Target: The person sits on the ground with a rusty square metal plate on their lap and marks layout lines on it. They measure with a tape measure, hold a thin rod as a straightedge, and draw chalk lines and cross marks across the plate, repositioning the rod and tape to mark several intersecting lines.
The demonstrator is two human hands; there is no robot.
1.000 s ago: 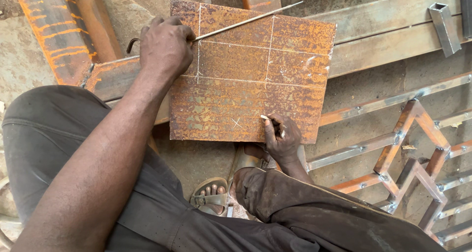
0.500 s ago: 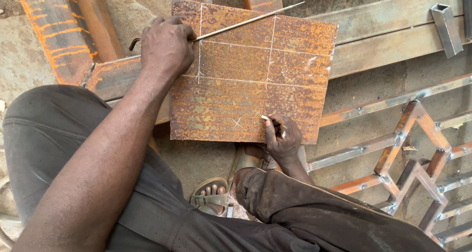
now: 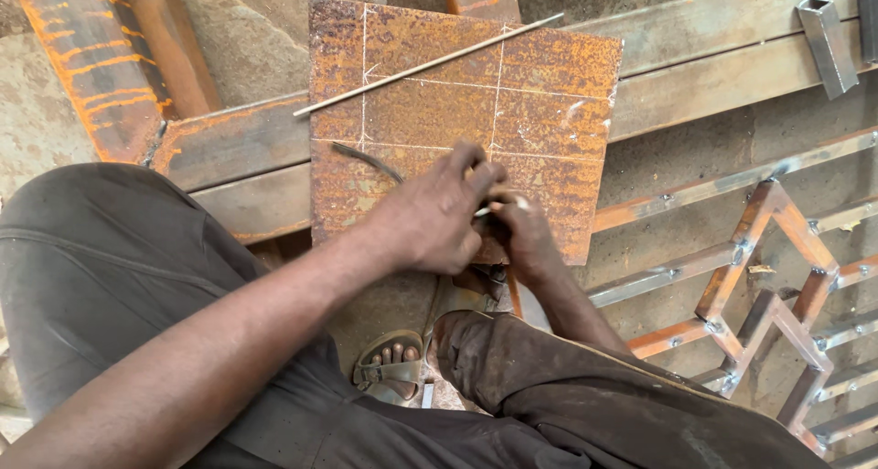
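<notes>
A rusty square steel plate (image 3: pixel 549 112) with white scribed grid lines lies across two flat steel beams (image 3: pixel 695 76). A thin straight rod (image 3: pixel 430 64) rests diagonally on the plate's upper part, and a curved dark wire (image 3: pixel 366 158) lies on its left side. My left hand (image 3: pixel 430 218) and my right hand (image 3: pixel 530 240) meet over the plate's lower edge. Their fingertips pinch together on a small white chalk piece (image 3: pixel 517 201); most of it is hidden by the fingers.
A welded frame of rusty bars (image 3: pixel 768 314) lies at the lower right. A short square tube offcut (image 3: pixel 828 44) sits on the beams at top right. An orange-streaked steel section (image 3: pixel 82 58) runs along the left. My sandalled foot (image 3: pixel 393 364) is below the plate.
My left hand has left the rod at the plate's top left corner and come down to join the right hand at the lower edge. The rod stays on the plate.
</notes>
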